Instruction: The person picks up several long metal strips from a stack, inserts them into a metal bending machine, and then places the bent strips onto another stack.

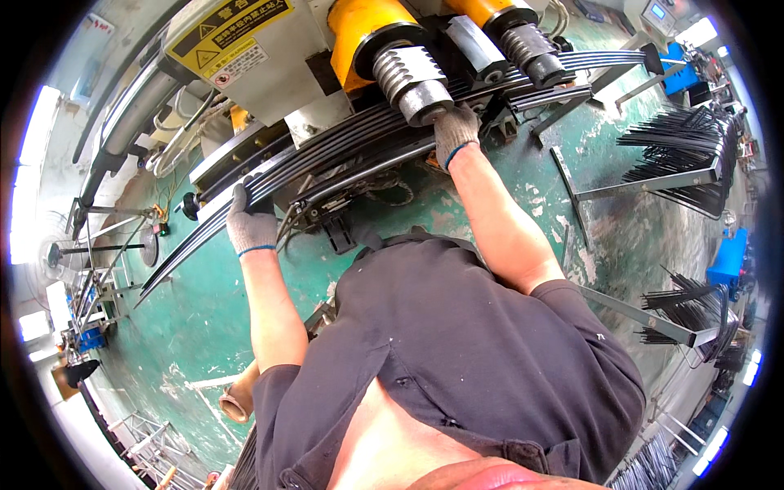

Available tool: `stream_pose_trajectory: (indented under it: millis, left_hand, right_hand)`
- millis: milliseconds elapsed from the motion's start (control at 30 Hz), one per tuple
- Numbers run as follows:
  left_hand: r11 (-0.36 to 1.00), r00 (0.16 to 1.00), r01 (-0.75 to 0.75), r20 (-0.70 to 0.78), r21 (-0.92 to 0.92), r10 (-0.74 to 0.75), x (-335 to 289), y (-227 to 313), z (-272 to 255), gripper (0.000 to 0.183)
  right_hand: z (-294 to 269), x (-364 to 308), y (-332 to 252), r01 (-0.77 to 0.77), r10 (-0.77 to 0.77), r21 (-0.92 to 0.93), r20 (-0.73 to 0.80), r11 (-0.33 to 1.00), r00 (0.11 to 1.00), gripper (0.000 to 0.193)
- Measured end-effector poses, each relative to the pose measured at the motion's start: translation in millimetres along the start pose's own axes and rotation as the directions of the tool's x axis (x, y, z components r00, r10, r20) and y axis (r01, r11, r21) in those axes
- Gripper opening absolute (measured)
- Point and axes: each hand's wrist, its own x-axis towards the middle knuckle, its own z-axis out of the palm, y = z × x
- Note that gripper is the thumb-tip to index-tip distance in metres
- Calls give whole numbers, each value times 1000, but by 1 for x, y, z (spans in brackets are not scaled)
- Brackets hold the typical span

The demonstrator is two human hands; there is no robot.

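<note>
Several long, thin black metal rods (318,155) lie side by side across the front of a machine, their free ends fanning out at the lower left. My left hand (251,224), in a knitted glove with a blue cuff, is closed around the rods near that end. My right hand (456,135), gloved the same way, is closed over the rods further right, just beside a ribbed steel spindle (412,82); its fingertips are partly hidden. A yellow housing (367,33) carries this spindle, and a second ribbed spindle (531,49) stands to its right.
A grey machine panel (245,49) with a yellow warning label rises at the upper left. Racks at the right hold bundles of bent black rods (682,151) and more rods (690,310). A floor fan (53,253) stands far left. Beside my left elbow is a brown tube (237,402).
</note>
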Motion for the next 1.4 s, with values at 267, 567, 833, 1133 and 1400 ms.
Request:
stream_pose_trajectory:
  millis: [267,567,833,1133,1400]
  left_hand:
    - [982,998,53,30,-181,-48,5,-1,7,29]
    - [979,991,-135,-44,-154,130,25,31,-32,30]
    - [987,998,14,-60,-162,-24,8,-44,19,23]
    - [959,996,84,36,-270,-77,-18,-15,20,51]
    - [875,954,-297,-160,-382,254,14,121,-113,50]
  right_hand:
    - [-43,-10,-3,96,-50,-290,163,952,985,43]
    - [-172,-25,14,-107,99,-175,-51,979,994,43]
    - [-162,-24,19,-182,181,-238,-27,954,983,48]
    - [-150,-14,42,-343,372,-228,97,911,923,35]
    - [-330,109,104,-494,580,-356,193,793,791,27]
